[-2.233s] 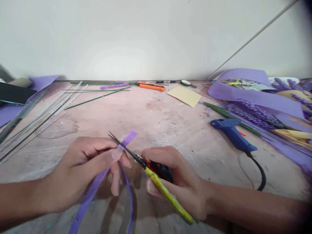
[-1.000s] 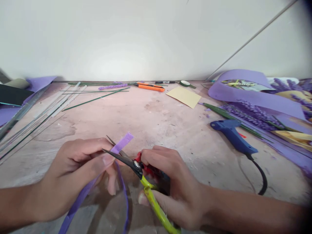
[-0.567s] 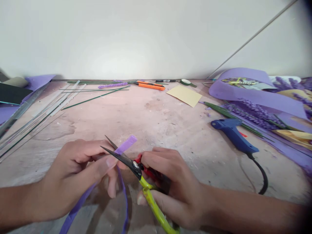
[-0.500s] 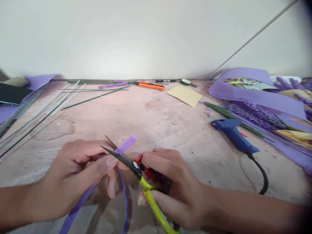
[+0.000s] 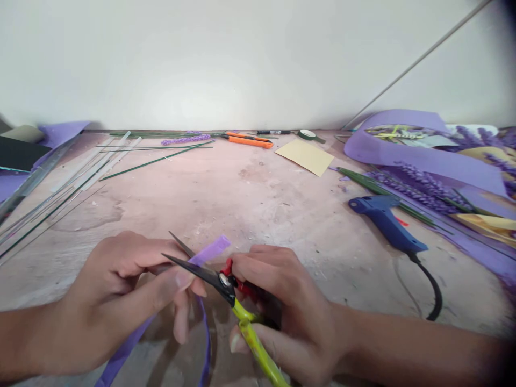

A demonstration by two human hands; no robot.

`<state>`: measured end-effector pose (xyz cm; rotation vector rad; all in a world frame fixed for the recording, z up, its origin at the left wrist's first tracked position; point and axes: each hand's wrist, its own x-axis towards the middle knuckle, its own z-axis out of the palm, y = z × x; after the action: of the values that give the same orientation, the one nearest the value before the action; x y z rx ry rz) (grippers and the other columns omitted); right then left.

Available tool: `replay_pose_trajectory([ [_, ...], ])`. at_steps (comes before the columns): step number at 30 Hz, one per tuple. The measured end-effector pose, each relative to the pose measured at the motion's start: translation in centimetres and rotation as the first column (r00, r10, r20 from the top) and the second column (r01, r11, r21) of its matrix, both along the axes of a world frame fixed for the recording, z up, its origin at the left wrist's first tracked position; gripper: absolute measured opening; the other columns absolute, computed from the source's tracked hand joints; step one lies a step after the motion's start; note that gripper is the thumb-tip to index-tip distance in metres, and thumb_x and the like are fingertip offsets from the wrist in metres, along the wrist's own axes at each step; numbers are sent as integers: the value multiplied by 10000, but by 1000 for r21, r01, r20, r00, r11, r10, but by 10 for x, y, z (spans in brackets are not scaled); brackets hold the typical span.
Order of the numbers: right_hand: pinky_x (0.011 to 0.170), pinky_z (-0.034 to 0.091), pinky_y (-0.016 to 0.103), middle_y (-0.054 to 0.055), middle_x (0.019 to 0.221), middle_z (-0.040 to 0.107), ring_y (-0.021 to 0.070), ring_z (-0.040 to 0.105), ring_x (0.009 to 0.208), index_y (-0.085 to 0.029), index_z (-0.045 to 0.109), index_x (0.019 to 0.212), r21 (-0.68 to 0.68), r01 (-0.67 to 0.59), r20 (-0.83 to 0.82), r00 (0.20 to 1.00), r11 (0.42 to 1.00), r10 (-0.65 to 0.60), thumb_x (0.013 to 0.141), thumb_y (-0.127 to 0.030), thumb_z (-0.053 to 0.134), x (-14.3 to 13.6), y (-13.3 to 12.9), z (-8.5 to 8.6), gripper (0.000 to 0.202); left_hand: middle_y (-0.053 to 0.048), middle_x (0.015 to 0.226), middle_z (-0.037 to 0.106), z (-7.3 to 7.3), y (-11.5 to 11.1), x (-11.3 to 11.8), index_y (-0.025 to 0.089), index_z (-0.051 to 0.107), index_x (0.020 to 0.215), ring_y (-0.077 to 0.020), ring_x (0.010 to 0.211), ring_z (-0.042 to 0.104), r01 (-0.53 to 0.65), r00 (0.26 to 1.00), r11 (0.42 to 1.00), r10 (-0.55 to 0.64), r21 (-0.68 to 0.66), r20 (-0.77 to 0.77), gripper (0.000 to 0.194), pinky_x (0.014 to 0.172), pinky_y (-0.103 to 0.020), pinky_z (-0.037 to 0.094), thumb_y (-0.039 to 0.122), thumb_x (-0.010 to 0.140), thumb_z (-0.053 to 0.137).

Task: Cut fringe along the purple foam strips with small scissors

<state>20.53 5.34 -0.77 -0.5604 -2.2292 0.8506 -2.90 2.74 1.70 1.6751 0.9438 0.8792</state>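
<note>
My left hand pinches a narrow purple strip between thumb and forefinger. The strip's short end points up to the right past the fingertips, and its long tails hang below the hand. In my right hand are scissors with a yellow-green handle, a red part and dark blades. The blades stand slightly apart across the strip, close to my left thumb tip. My right fingers wrap round the handles and partly hide them.
A blue glue gun with a black cord lies at the right. Purple flowers and purple sheets are behind it. An orange cutter, yellow paper and green tape lie at the back. Thin rods lie left.
The scissor blades and the strip's short end have shifted slightly down, and the blades look a little closer together. Both hands keep their holds.
</note>
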Motion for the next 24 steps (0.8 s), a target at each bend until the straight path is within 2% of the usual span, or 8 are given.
replay_pose_trajectory([
  [3, 538, 286, 278, -56, 615, 474, 105, 376, 500, -227, 438, 748, 44, -9, -5, 1000, 999, 9, 991, -517, 561, 0, 1, 0, 398, 47, 573, 777, -1, -1, -1, 315, 788, 812, -159, 498, 715, 0, 1000, 1000, 1, 30, -23, 281, 532, -236, 548, 294, 1001, 582],
  [9, 544, 251, 286, -77, 630, 404, 102, 332, 500, -230, 418, 790, 31, -59, -36, 998, 998, 60, 1010, -485, 562, 3, 1, -4, 367, 56, 579, 779, 0, 0, 1, 342, 786, 839, -161, 499, 716, -4, 1000, 1000, 4, -7, 2, 291, 521, -235, 544, 249, 999, 561],
  [13, 552, 272, 275, -74, 629, 443, 101, 361, 501, -229, 428, 804, 86, -34, -50, 998, 996, 38, 1002, -446, 588, 2, 1, -4, 335, 46, 568, 777, 0, -2, -1, 322, 781, 806, -169, 484, 708, -9, 1000, 1000, 9, -9, -4, 286, 493, -243, 539, 287, 1001, 574],
  [19, 558, 281, 280, -54, 669, 491, 115, 392, 522, -228, 453, 850, 106, -43, -37, 998, 993, 47, 972, -374, 586, 2, 1, -4, 232, 62, 593, 792, -1, -2, -2, 316, 779, 856, -148, 478, 706, 56, 998, 998, -56, -40, 6, 257, 488, -219, 546, 323, 1014, 577],
  [24, 560, 256, 285, -73, 641, 427, 106, 339, 501, -225, 437, 813, 80, -50, -51, 997, 996, 54, 1021, -463, 550, 3, 1, -5, 335, 77, 590, 780, -4, 0, -1, 344, 802, 864, -129, 522, 709, 18, 1000, 1000, -18, 17, 10, 282, 548, -195, 545, 361, 1022, 568],
])
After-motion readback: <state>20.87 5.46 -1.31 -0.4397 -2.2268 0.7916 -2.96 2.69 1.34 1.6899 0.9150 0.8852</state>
